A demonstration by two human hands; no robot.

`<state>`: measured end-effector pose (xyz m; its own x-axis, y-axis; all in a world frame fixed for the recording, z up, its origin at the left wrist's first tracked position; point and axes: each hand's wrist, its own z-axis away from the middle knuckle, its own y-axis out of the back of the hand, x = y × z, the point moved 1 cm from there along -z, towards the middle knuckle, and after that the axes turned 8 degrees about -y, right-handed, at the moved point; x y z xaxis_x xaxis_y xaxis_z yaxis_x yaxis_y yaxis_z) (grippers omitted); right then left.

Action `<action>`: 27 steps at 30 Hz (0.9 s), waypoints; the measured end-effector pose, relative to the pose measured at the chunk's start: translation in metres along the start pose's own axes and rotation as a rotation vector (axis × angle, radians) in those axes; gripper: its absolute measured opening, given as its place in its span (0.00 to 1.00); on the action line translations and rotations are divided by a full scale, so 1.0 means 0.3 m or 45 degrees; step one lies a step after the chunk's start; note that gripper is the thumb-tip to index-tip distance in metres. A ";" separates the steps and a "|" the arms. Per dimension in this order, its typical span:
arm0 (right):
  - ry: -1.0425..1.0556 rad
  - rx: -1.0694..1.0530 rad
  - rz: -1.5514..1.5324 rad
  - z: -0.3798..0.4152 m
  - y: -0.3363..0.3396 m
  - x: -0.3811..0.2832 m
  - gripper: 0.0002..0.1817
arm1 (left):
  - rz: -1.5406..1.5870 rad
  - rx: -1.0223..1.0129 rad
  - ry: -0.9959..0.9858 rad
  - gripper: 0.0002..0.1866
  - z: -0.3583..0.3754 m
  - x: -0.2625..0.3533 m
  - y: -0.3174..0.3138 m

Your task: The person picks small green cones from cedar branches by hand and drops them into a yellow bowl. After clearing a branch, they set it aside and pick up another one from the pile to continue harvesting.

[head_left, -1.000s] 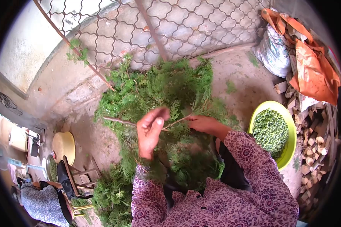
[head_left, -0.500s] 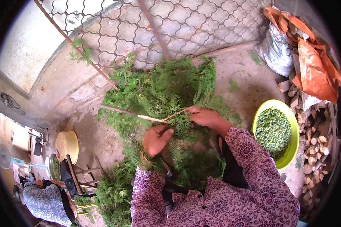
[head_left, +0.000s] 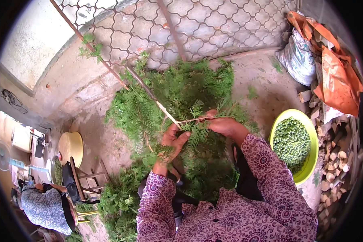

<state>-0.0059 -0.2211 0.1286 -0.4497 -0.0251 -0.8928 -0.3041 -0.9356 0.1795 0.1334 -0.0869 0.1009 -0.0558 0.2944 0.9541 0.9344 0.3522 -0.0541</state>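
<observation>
My left hand (head_left: 173, 142) is at the lower end of a stripped woody branch (head_left: 153, 96), its fingers closed around greenery near that end. The branch slants up and left toward the metal lattice. My right hand (head_left: 224, 124) pinches a thin leafy twig (head_left: 192, 119) that meets the branch's pale end. Under both hands spreads a pile of green sprigs (head_left: 189, 82) on the floor. A yellow-green basin (head_left: 313, 141) of small green berries (head_left: 291, 141) stands right of my right hand.
Metal lattice (head_left: 181, 30) crosses the back. Firewood (head_left: 334, 161), an orange sheet (head_left: 336, 80) and a white sack (head_left: 298, 58) stand at the right. At the lower left are another person (head_left: 46, 207), a wooden chair (head_left: 77, 179) and a yellow tub (head_left: 71, 149).
The branch has swung from nearly level to a steep slant, its far end now higher. My left hand has moved slightly up and right, my right hand slightly right.
</observation>
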 end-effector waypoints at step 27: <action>0.182 -0.243 -0.123 -0.052 -0.018 0.077 0.26 | -0.089 0.008 0.532 0.12 -0.093 -0.009 0.137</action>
<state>-0.0014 -0.2222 0.1005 -0.2985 0.0310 -0.9539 -0.1698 -0.9853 0.0211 0.1817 -0.0982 0.1042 0.0297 -0.1154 0.9929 0.9311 0.3644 0.0146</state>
